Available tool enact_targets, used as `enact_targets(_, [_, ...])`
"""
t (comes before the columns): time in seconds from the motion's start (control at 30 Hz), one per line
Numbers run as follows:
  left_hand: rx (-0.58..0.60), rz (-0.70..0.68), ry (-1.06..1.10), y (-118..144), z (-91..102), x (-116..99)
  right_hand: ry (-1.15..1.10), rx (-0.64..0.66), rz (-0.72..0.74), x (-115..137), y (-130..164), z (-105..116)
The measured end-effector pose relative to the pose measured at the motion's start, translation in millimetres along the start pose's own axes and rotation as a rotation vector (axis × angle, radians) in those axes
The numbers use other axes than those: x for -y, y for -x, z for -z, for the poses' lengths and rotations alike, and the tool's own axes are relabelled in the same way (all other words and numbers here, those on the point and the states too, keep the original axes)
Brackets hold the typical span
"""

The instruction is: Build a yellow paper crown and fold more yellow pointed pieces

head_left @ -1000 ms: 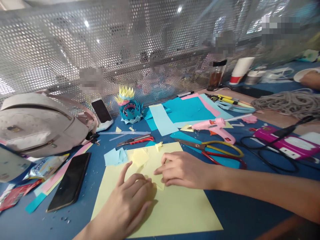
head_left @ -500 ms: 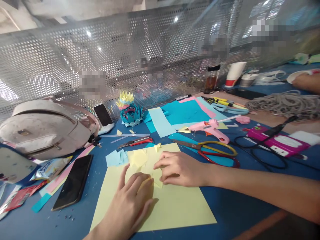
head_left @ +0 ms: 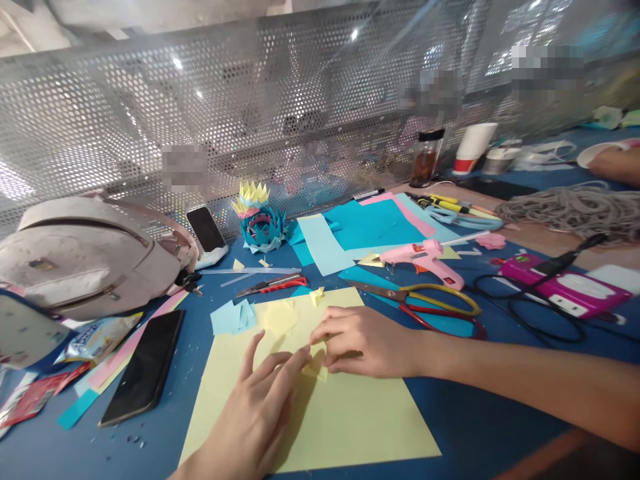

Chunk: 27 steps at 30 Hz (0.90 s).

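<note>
A large pale yellow sheet (head_left: 350, 420) lies on the blue table (head_left: 475, 413) in front of me. On it sits a small folded yellow paper piece (head_left: 316, 363). My left hand (head_left: 255, 413) presses its fingertips on the piece from the left. From the right, my right hand (head_left: 360, 340) pinches the same piece with fingers and thumb. Loose small yellow squares (head_left: 280, 315) and light blue squares (head_left: 233, 317) lie just beyond my hands.
Yellow-and-red scissors (head_left: 430, 307), a pink glue gun (head_left: 425, 257), a red-handled cutter (head_left: 273, 285), a black phone (head_left: 145, 363), a pale bag (head_left: 85, 257), a paper lotus (head_left: 260, 217), blue and pink sheets (head_left: 370, 223), a pink power strip (head_left: 565, 287). Perforated metal screen behind. Another person's arm (head_left: 615, 163) far right.
My left fingers have slid forward to meet my right fingertips on the small yellow piece. The view shifted slightly.
</note>
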<state>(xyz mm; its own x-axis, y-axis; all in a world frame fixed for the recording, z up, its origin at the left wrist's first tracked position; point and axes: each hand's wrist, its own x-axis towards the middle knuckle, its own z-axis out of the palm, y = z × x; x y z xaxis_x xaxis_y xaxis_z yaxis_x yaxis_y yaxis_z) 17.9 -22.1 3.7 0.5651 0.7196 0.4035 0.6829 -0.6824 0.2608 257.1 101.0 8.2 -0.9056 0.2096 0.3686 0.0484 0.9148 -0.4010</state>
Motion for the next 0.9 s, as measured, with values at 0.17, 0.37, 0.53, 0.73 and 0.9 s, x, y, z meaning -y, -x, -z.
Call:
enact_targets(0.17, [0.020,0.012,0.024,1.2,-1.0,3.3,-0.006,0.002,-0.007,-0.4,0.2,-0.3])
enact_targets(0.37, [-0.029,-0.052,-0.064,2.1,-5.1,4.2,0.010,0.007,-0.002,0.0,0.8,0.8])
enact_targets(0.53, [-0.013,-0.040,-0.116,0.5,-2.8,2.8,0.009,0.002,0.016,-1.4,1.3,1.8])
enact_targets(0.73, [-0.047,-0.065,-0.106,-0.8,-5.5,3.7,0.000,0.007,0.018,-3.1,1.9,1.7])
enact_targets(0.9, [-0.023,-0.076,-0.087,0.6,-5.7,5.4,0.015,0.017,0.035,-3.6,1.2,1.9])
